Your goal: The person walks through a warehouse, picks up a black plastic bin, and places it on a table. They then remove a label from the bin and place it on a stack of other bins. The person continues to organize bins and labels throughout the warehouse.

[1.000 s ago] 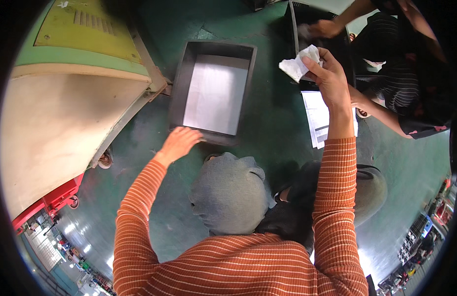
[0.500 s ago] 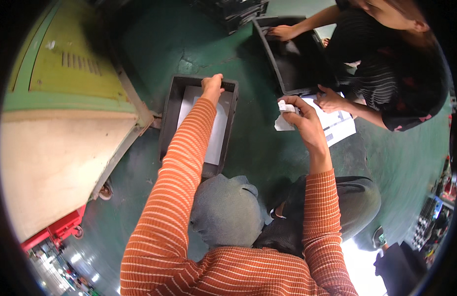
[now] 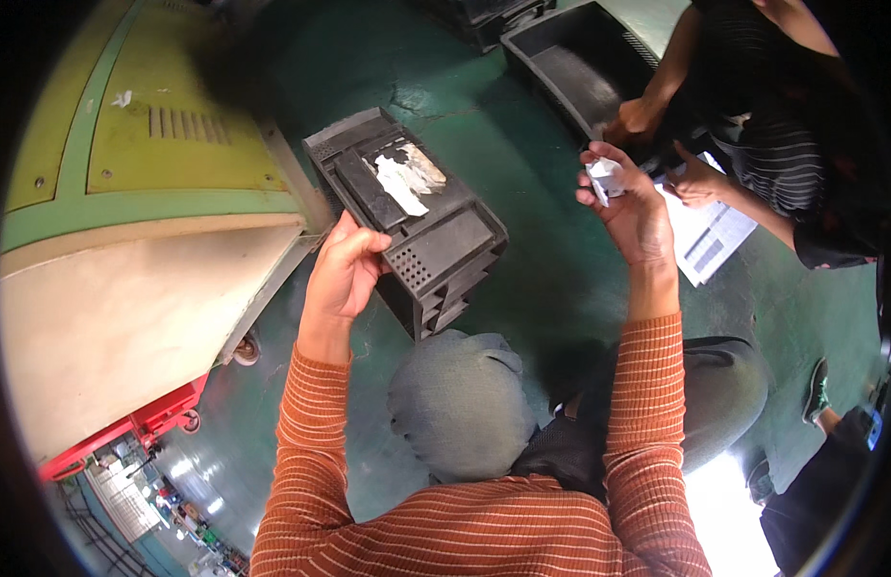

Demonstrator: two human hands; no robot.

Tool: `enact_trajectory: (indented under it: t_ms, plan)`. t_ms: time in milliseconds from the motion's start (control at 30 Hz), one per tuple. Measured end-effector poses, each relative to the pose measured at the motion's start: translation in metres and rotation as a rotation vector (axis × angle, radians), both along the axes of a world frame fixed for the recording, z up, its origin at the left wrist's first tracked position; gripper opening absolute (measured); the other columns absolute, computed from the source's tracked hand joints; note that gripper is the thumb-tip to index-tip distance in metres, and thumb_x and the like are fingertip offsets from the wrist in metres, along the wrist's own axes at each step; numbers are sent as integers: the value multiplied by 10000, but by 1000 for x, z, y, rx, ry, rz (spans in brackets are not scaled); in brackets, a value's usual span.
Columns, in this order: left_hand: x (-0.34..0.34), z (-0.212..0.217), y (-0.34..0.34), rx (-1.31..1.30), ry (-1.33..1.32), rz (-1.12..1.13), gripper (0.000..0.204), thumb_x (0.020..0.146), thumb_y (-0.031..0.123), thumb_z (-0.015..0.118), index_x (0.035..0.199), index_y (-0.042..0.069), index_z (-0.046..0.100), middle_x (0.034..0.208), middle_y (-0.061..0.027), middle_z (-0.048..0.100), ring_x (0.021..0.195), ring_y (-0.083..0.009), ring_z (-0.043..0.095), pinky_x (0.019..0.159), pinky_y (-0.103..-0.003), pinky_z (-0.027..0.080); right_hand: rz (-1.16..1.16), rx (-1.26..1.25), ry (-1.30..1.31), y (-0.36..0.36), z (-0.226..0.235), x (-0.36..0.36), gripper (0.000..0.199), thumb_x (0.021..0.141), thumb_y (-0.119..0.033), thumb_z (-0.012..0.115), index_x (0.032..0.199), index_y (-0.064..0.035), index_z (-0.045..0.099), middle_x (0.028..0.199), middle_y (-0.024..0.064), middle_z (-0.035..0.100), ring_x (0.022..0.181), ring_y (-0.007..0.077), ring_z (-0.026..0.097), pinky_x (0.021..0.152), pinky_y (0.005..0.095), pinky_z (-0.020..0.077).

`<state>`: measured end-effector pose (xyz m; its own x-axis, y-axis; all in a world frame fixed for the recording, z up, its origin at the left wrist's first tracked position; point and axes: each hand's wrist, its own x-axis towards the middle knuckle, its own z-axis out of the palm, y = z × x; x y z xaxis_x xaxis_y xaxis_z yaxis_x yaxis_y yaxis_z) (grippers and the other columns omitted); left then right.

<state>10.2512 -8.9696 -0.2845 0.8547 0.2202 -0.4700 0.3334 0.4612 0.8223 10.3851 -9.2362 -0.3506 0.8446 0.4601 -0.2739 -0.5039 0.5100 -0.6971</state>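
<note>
My left hand (image 3: 342, 269) grips the near left edge of a black plastic crate (image 3: 445, 240), thumb on top. The crate is tipped so that an outer face is turned up toward me. On that face sticks a torn, ragged piece of white paper label (image 3: 404, 183), with yellowish patches beside it. My right hand (image 3: 633, 207) is raised to the right of the crate, palm up, its curled fingers holding a crumpled scrap of white paper (image 3: 604, 176).
At the far right a co-worker's hand (image 3: 633, 120) rests at another black crate (image 3: 575, 72). A white printed sheet (image 3: 719, 226) lies below the co-worker's other hand. A green and cream cabinet (image 3: 148, 288) stands at left on casters. More black crates (image 3: 479, 19) are stacked at the back.
The crate, earlier upright with its white-lined inside showing, is now tipped to show an outer face. My left hand has moved from its far rim to the near left edge; my right hand rose slightly rightward.
</note>
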Motion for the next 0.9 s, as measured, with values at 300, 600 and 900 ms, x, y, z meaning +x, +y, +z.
enact_trajectory:
  t_ms: [300, 600, 900]
  plan:
    - [-29, 21, 14, -138, -106, -24, 673, 650, -65, 439, 1306, -45, 287, 1244, -126, 446, 1122, -190, 463, 944, -293, 362, 68, -115, -122, 26, 26, -10, 283, 875, -128, 506, 1110, 29, 500, 916, 67, 577, 719, 99, 524, 603, 210, 406]
    - [-18, 19, 16, -130, -178, -140, 709, 627, -44, 433, 1315, -57, 263, 1249, -142, 442, 1136, -203, 456, 946, -293, 357, 207, -761, -1085, 82, 94, -49, 189, 664, -118, 696, 815, -57, 601, 761, 76, 525, 727, 231, 560, 628, 310, 459]
    - [-7, 16, 12, -60, -159, -158, 434, 872, 142, 494, 1250, -36, 376, 1172, -103, 503, 1067, -152, 487, 915, -295, 392, 352, -812, -1564, 99, 92, -40, 125, 640, -91, 671, 748, -64, 612, 786, 35, 544, 738, 217, 558, 620, 329, 465]
